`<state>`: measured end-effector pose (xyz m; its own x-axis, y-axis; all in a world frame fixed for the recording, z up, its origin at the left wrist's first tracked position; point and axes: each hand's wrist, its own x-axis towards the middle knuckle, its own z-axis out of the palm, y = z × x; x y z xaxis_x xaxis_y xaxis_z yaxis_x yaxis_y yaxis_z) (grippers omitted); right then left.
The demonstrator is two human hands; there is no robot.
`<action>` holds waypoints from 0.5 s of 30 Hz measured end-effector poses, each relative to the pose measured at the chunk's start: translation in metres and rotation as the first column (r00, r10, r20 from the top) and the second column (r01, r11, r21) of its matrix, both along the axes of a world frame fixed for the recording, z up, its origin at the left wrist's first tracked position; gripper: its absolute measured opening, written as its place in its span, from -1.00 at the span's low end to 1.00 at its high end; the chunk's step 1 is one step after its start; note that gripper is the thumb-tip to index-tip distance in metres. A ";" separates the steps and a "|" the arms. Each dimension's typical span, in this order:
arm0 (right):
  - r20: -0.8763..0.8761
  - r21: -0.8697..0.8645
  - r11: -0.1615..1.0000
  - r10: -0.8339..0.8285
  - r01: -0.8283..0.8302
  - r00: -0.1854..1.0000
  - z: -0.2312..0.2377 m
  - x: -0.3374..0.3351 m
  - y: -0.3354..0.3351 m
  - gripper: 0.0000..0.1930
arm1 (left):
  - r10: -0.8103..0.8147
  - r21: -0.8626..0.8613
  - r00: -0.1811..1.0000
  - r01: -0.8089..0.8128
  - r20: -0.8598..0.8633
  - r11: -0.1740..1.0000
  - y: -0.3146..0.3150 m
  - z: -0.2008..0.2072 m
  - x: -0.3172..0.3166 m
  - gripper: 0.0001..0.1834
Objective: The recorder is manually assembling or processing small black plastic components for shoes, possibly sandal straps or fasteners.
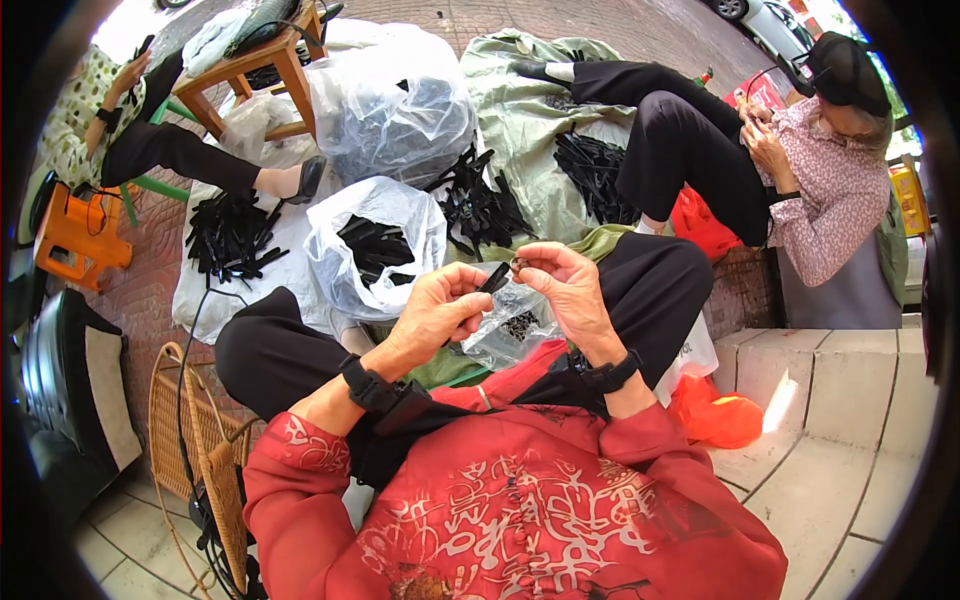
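Between thumb and fingers, my left hand (445, 303) grips a short black strip (494, 279) with its end tilted up. Facing it, my right hand (568, 292) is closed in a pinch. A tiny dark piece shows at its fingertips, close to the strip's end, too small to name. Whether the two pieces touch I cannot tell. Below both hands, a clear plastic bag (486, 343) lies in my lap with many small metal-looking parts (520, 324) in it. Just beyond my left hand stands a white plastic bag (425, 212) filled with more black strips (376, 250).
Loose piles of black strips (232, 235) lie on white and green sheets (500, 70). A large clear bag (395, 105) stands behind. Co-workers sit at left and right, the right person's hands (762, 138) raised. A wicker basket (200, 460) and tiled step (850, 385) flank me.
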<state>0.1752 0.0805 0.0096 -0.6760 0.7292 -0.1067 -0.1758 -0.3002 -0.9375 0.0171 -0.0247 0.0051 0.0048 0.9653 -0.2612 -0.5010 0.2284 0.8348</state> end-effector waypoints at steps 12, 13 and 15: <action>-0.034 -0.024 0.999 0.031 -0.032 0.999 0.000 -0.003 -0.004 -0.77 | -0.011 -0.011 1.000 0.011 0.017 1.000 0.000 -0.005 -0.003 -0.84; -0.035 -0.024 0.999 0.031 -0.031 0.999 0.001 -0.003 -0.005 -0.77 | -0.022 -0.010 0.999 0.022 0.034 1.000 0.000 -0.006 -0.003 -0.84; -0.016 -0.022 0.998 0.061 -0.061 0.998 0.003 -0.003 -0.005 -0.78 | -0.031 -0.009 0.998 0.032 0.050 0.999 0.000 -0.007 -0.004 -0.84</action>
<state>0.1726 0.0753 0.0121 -0.7209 0.6840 -0.1117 -0.1706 -0.3314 -0.9280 0.0133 -0.0250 -0.0021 0.0485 0.9619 -0.2691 -0.5345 0.2526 0.8065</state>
